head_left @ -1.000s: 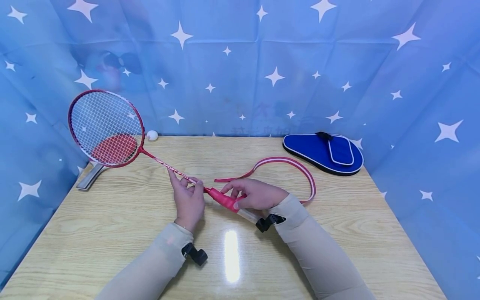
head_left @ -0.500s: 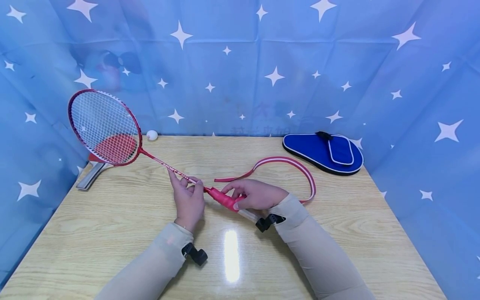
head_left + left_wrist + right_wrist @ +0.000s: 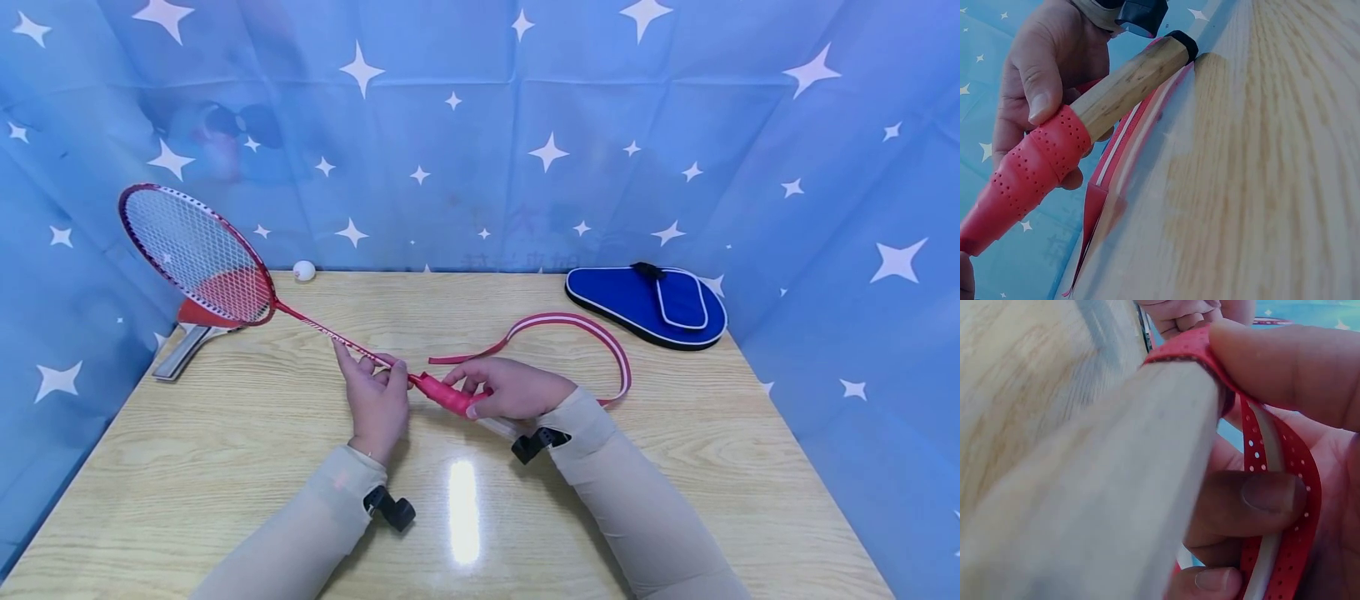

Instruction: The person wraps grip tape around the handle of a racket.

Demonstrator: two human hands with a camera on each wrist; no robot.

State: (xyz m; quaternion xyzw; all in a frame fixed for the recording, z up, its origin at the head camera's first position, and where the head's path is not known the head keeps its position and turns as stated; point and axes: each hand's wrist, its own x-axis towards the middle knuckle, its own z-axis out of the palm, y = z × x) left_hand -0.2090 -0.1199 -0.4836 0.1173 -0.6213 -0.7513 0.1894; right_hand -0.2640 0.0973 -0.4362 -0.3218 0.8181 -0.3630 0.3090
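A red and white badminton racket (image 3: 303, 319) is held up over the table, its strung head at the far left. My left hand (image 3: 378, 408) pinches its shaft, thumb on one side and fingers on the other. Red perforated grip tape (image 3: 1038, 165) is wrapped round the upper handle; the lower wooden handle (image 3: 1132, 81) is bare down to its black end cap. My right hand (image 3: 517, 389) holds the tape, its thumb (image 3: 1272, 369) pressing where the wrap ends. The loose tape runs through the curled fingers, then curves across the table behind the hand.
A red table tennis bat (image 3: 198, 314) lies at the back left, partly behind the racket head. Near it a white ball (image 3: 303, 270) sits at the table's back edge. A blue bat case (image 3: 637, 304) lies at the back right. Starred blue cloth surrounds the wooden table (image 3: 225, 467).
The racket has turned about its shaft, so its head looks narrower and sits slightly further left. Both hands stay in nearly the same place, and the loose tape barely shifts.
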